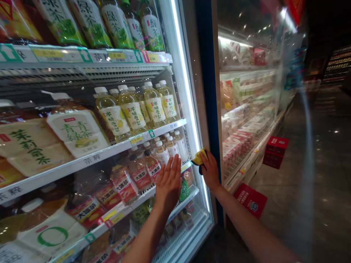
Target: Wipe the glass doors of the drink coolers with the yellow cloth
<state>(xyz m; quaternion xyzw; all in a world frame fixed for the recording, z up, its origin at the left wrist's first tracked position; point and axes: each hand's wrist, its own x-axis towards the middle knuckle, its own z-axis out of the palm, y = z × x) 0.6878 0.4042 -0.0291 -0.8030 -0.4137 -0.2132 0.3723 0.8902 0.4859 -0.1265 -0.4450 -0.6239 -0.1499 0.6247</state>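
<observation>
Shop interior, lit drinks cooler (189,91), rows of bottled tea (117,27), shelf price labels (117,55), chilled display case (253,152) alongside

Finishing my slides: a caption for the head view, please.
Right hand holding a yellow cloth, open left hand before shelved bottles.

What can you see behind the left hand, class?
Bottles on shelves, some red-labelled, some white-labelled, show around the left hand; whatever is directly behind it is hidden.

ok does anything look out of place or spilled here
I see no spill or damage. The red boxes look slightly odd, jutting past the lit shelves into the aisle; what supports them isn't clear.
</observation>
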